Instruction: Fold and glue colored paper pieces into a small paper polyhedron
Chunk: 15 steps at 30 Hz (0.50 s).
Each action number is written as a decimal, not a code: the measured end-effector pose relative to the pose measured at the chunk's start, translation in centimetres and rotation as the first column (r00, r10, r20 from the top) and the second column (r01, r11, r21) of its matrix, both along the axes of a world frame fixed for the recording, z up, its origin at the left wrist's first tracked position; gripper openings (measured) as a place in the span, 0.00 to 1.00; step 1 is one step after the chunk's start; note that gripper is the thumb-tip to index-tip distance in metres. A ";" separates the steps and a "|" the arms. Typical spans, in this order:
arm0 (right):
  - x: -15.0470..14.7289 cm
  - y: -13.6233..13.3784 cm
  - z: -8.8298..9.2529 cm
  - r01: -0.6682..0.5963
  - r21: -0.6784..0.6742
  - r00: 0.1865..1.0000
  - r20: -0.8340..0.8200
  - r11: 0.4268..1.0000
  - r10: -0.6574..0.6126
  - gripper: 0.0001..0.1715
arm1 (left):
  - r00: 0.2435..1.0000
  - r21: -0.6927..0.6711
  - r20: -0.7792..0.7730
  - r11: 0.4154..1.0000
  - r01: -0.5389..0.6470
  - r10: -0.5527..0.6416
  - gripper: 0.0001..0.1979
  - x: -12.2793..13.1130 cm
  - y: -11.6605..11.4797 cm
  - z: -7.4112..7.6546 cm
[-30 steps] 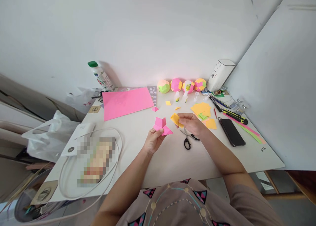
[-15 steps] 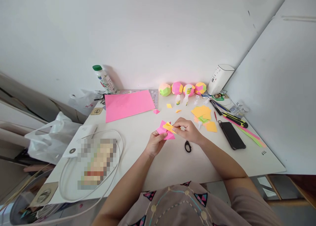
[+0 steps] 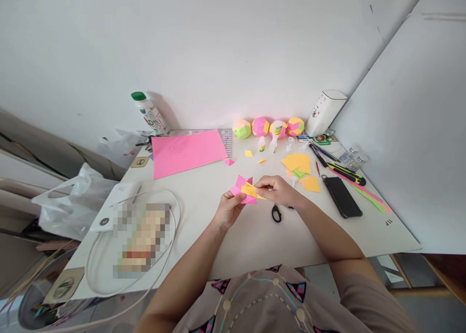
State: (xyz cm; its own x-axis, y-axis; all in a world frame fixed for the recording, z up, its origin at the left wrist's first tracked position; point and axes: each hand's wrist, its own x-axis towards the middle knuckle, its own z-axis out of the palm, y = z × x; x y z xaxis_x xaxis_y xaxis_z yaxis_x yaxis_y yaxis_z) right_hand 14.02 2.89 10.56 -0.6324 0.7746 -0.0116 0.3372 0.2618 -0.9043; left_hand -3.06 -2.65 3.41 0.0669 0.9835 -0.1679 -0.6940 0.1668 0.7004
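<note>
While left hand [image 3: 228, 209] grips pink paper [image 3: 239, 183], right hand [image 3: 278, 191] pinches yellow paper [image 3: 248, 190]; scissors [image 3: 275, 208]: blades hidden

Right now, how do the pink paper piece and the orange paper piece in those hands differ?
Shape: the pink paper piece spreads into several points, while the orange paper piece shows as a narrower strip.
Hold: the left hand grips the pink one; the right hand grips the orange one.
Position: the orange one overlaps the front of the pink one.
Both are held above the table.
</note>
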 end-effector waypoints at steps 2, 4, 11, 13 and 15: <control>0.0 0.1 -0.1 -0.009 -0.034 1.000 -0.016 0.999 0.009 0.11 | 1.000 -0.012 0.021 1.000 -0.008 0.008 0.10 0.0 0.0 -0.1; 0.0 0.2 -0.1 -0.011 -0.055 1.000 -0.028 0.998 0.010 0.12 | 0.999 -0.026 0.039 0.999 -0.020 0.021 0.10 -0.1 0.0 -0.3; -0.2 0.6 -0.5 -0.027 -0.092 0.999 -0.040 0.995 0.024 0.13 | 0.997 -0.011 0.083 1.000 0.004 -0.003 0.12 -0.2 0.1 -0.5; -0.1 0.7 -0.6 -0.044 -0.090 0.999 -0.036 0.995 0.041 0.13 | 0.995 -0.013 0.094 1.000 0.012 -0.010 0.13 -0.2 0.1 -0.4; 0.1 0.8 -0.6 -0.044 -0.069 0.999 -0.016 0.997 0.043 0.12 | 0.994 -0.016 0.104 1.000 0.022 -0.020 0.12 -0.2 0.1 -0.3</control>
